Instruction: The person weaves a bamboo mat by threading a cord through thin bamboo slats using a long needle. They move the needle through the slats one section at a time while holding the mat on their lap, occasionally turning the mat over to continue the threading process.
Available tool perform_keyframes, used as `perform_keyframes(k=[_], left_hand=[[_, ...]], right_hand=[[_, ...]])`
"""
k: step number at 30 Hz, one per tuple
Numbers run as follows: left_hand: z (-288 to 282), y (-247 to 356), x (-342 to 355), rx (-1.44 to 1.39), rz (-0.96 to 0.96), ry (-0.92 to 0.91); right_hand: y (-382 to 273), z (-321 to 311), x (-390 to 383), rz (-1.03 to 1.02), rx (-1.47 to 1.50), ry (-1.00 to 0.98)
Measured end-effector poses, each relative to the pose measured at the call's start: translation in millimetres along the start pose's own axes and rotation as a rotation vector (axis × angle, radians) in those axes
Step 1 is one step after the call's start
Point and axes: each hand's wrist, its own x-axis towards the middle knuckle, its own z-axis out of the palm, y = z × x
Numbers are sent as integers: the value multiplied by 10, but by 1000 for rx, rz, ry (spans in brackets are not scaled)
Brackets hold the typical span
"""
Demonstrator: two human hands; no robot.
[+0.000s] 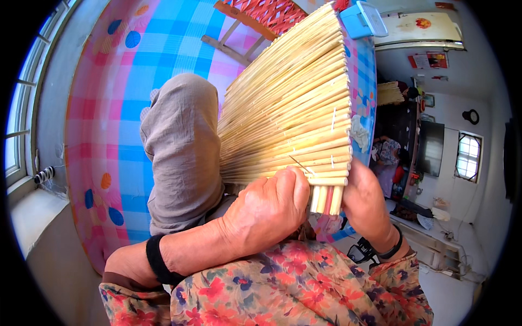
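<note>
A mat of pale yellow stalks [293,103] laid side by side slants up and away from my lap, with short white stitches along its right part. My left hand [266,201] is closed at the mat's near edge, fingers curled. A thin dark needle [299,163] sticks up from beside its fingertips, over the stalks. Around the right edge of the mat my right hand [367,198] is closed, its fingertips hidden behind. Between the hands, several short stalk ends [322,199], one reddish, jut out below the near edge.
My bent knee [185,125] in grey trousers is left of the mat, on a checked pink and blue sheet [133,185]. A light blue plastic box [363,20] and a red woven piece [266,15] lie beyond. Farther right, another person [387,152] sits near a dark surface.
</note>
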Motion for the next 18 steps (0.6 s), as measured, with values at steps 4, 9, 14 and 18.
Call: perform_keyframes(k=[4, 9, 14, 18], left_hand=[[9, 40, 37, -18, -16, -26], [61, 121, -11, -36, -27, -9], [213, 204, 25, 151, 79, -95], [260, 359, 60, 271, 152, -133]], right_hand=[[-18, -190, 64, 116, 34, -128], [54, -729, 496, -7, 59, 53], [16, -757, 856, 28, 156, -53], [135, -860, 860, -30, 110, 15]])
